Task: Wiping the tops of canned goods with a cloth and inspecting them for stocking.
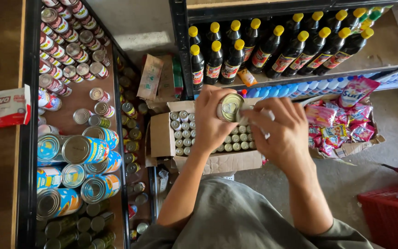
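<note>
Metal shelving: dark racks [180,50] are framing the aisle, one on the left carrying rows of tins, one ahead carrying dark bottles with yellow caps [272,46].
Cardboard box: an open carton [162,136] of small tins is sitting on the floor directly under both hands, with a second box of bright sachets [342,124] just beside it.
Left hand: the left hand [213,121] is gripping a small tin can [230,107] around its side, lid tilted towards the camera, above the carton.
Right hand: the right hand [284,131] is clenching a crumpled white cloth [264,119] against the can.
Doing it well: judging by the grip, a steady hold and a full pass of the cloth around the rim would likely be cleaning the can best, kept over the carton in case it slips.
</note>
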